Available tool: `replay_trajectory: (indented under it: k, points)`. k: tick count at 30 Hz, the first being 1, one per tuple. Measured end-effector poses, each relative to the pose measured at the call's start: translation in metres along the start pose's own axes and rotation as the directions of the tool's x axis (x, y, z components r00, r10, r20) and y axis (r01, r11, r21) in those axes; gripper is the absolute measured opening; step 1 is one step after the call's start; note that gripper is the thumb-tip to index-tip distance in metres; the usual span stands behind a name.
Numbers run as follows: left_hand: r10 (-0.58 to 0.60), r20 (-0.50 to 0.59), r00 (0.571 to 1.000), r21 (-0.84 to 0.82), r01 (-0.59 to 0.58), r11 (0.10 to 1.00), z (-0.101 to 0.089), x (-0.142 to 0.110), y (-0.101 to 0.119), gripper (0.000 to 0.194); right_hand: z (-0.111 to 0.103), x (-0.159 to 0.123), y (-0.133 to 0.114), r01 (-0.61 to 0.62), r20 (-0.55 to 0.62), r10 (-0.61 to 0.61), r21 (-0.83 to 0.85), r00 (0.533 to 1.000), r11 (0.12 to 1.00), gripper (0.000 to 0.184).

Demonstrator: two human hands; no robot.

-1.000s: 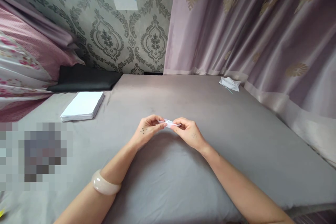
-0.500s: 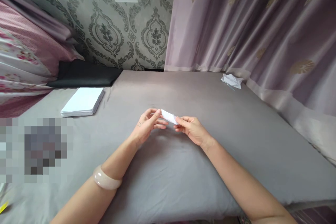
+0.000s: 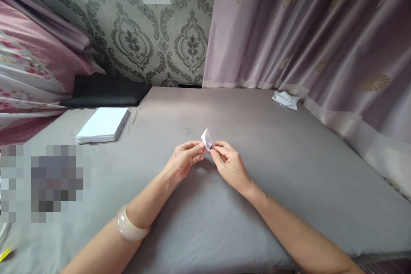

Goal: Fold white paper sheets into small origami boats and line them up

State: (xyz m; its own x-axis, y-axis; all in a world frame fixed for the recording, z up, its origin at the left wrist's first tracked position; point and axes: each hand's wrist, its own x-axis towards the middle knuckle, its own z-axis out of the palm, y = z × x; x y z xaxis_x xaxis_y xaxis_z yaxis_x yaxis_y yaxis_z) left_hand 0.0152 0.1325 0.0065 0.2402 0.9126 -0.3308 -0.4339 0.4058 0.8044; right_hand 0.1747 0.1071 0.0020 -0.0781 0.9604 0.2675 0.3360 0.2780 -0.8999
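A left hand (image 3: 184, 160) and a right hand (image 3: 233, 166) pinch a small folded paper (image 3: 207, 138) between their fingertips above a gray sheet (image 3: 205, 222), a stack of paper (image 3: 103, 123) lying left, more folded paper (image 3: 285, 100) beside the curtain (image 3: 257, 30) at right.

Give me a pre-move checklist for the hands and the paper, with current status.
1. Left hand on the folded paper: ok, thumb at its lower left.
2. Right hand on it: ok, fingertips at its lower right.
3. Paper stack apart from both hands: ok.
4. Bracelet clear of the folded paper: ok, it sits on the left forearm.
5. Creases sharp: cannot tell, too small.
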Motion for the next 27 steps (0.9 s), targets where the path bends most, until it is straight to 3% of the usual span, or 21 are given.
replay_trajectory:
  k: [4,10,13,16,22,27]
  points:
    - [0.036,0.077,0.996,-0.063,-0.032,0.997,0.003,-0.003,-0.001,0.026,-0.001,-0.003,-0.002,0.127,-0.047,-0.142,-0.235,0.989,0.964,0.025]
    - [0.138,-0.081,0.987,0.121,-0.128,0.984,0.007,-0.002,-0.007,0.02,0.006,-0.012,-0.006,0.165,0.022,-0.167,-0.317,0.986,0.934,0.018]
    - [0.206,-0.075,0.976,0.281,-0.178,0.943,0.006,-0.002,-0.009,0.017,0.007,-0.012,-0.008,0.073,-0.029,-0.083,-0.251,0.996,0.965,0.013]
    - [0.251,-0.049,0.967,0.399,-0.212,0.892,0.006,-0.003,-0.011,0.017,0.004,-0.007,-0.007,-0.038,-0.13,0.016,-0.173,0.991,0.984,0.022]
    - [0.24,0.034,0.97,0.545,-0.219,0.809,0.008,-0.003,-0.016,0.022,0.0,0.003,0.0,-0.026,-0.075,0.01,-0.218,0.997,0.976,0.018]
    - [0.236,-0.03,0.971,0.59,-0.173,0.788,0.007,-0.004,-0.016,0.021,0.004,0.003,0.001,-0.058,-0.086,0.036,-0.264,0.996,0.963,0.021]
